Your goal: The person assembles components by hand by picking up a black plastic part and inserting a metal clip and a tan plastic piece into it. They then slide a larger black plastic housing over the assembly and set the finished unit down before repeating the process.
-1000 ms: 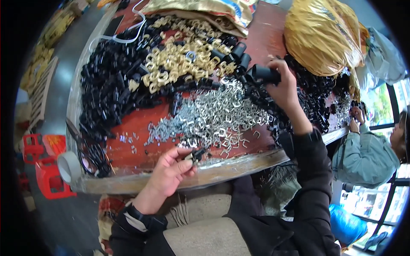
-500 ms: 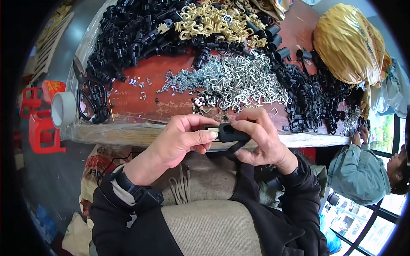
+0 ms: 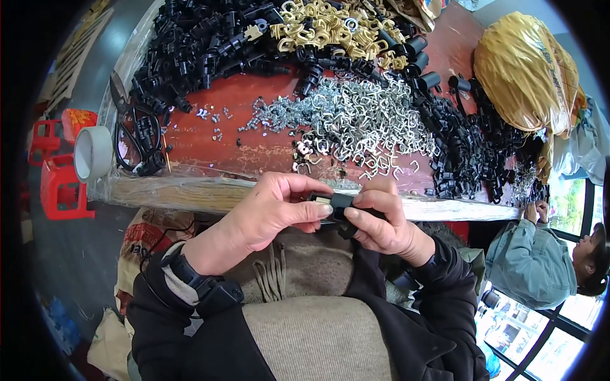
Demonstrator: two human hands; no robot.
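My left hand (image 3: 274,214) pinches the left end of a black plastic part (image 3: 343,202) between thumb and fingers. A pale strip shows on the part beside my left thumb. My right hand (image 3: 389,222) is closed round the other end, its thumb and fingers pressing on the black plastic. Both hands hold it just in front of the table's near edge, above my lap. Fingers cover much of the part, so its full shape is hidden. Beyond it lie a heap of bent silver metal clips (image 3: 381,120) and a smaller pile of screw-like pieces (image 3: 279,114).
Black plastic parts (image 3: 190,57) and tan plastic hooks (image 3: 330,25) are heaped at the back. Scissors (image 3: 136,136) and a white tape roll (image 3: 93,153) lie at the left corner. A yellow bag (image 3: 524,73) stands right, near another person (image 3: 534,260). Red stools (image 3: 63,190) stand left.
My right fingers have closed in on the black plastic part, and the thumb has moved up against it. The part has turned slightly. My left hand keeps its pinch.
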